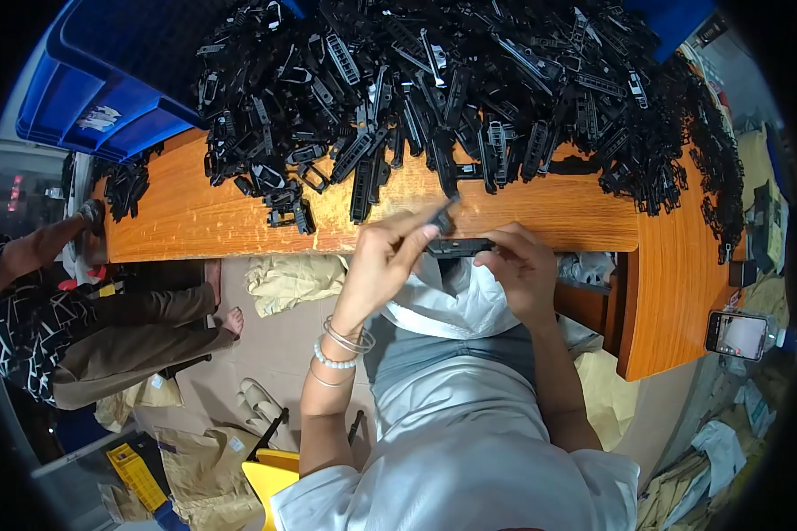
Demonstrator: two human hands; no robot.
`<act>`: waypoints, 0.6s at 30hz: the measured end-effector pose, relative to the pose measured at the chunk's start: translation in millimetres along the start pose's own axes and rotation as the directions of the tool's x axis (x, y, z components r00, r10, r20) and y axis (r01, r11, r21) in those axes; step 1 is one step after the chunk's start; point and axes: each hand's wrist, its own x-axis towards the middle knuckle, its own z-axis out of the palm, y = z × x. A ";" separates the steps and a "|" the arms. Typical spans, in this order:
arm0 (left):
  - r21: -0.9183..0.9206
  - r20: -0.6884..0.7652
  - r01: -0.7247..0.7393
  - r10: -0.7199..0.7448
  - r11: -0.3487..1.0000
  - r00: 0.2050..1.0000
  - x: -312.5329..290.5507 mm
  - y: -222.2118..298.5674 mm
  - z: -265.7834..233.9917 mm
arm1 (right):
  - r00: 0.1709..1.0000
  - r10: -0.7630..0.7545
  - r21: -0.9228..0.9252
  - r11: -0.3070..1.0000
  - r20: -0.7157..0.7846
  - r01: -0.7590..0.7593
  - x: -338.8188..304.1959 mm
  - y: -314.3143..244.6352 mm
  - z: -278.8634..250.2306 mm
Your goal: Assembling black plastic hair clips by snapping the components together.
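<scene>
At the table's near edge, my left hand (388,258) is closed in a pinch on a small black plastic part (444,221), which is slightly blurred. My right hand (524,265) grips a longer black plastic part (462,248) by its right end, level and just below the other part. Whether the two parts touch is hard to tell. Under my hands a white bag (442,311) lies open on my lap, with something dark inside. Beyond my hands, a big heap of similar black plastic parts (398,97) covers the back of the wooden table (549,217).
A blue plastic crate (106,106) stands at the back left. A phone (737,336) is by the table's right edge. On the left, another person's legs (150,327) and arm show beside the table. Brown paper bags (208,469) and a yellow stool (270,482) are on the floor.
</scene>
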 end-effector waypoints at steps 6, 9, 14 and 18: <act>0.071 0.154 -0.088 0.077 0.994 0.985 -14.0 3.1 7.1 | 1.000 -0.030 -0.089 0.996 -0.007 0.029 0.1 -12.7 0.4; -0.012 0.166 -0.002 0.004 1.000 0.986 -14.2 6.0 11.8 | 0.996 -0.090 -0.074 0.993 0.007 0.090 -2.5 -11.0 -1.6; -0.052 0.160 -0.021 0.029 0.998 0.987 -16.5 -0.1 13.1 | 0.996 -0.080 -0.106 0.991 -0.038 0.076 1.8 -14.8 2.7; -0.029 0.159 -0.094 0.098 0.995 0.982 -19.7 -7.7 15.3 | 0.997 0.021 -0.101 0.995 0.076 -0.014 -2.7 -10.5 -2.7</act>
